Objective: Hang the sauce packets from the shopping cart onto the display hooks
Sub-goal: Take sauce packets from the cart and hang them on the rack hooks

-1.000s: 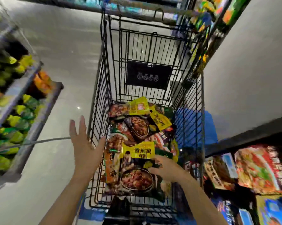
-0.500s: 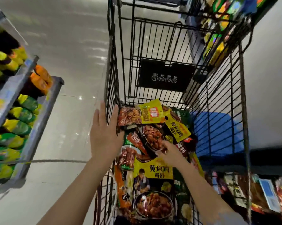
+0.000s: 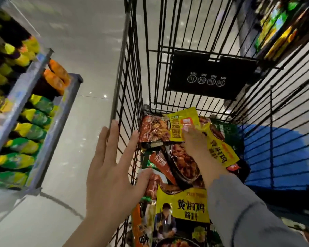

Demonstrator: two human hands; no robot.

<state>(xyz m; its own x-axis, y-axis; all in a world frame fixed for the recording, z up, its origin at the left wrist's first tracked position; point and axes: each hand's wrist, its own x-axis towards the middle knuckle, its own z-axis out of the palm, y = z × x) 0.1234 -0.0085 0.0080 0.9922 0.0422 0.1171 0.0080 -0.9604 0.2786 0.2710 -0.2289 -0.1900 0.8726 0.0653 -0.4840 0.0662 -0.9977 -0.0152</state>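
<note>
Head view shows me the shopping cart (image 3: 132,86) from above, its wire basket holding a loose heap of sauce packets (image 3: 182,168) that overlap one another flat on the bottom, so any one of them has to be peeled off the pile. My right hand (image 3: 194,139) reaches deep into the basket and lies on the far yellow packet (image 3: 182,125) near the front wall; its fingertips blur into the wrapper, so I cannot tell whether they pinch it or only press on it. My left hand (image 3: 112,166) is spread, fingers apart and straight, over the cart's left wire side, probably to steady the basket. The display hooks are not in sight; stocked shelves (image 3: 25,107) flank the aisle to the left.
</note>
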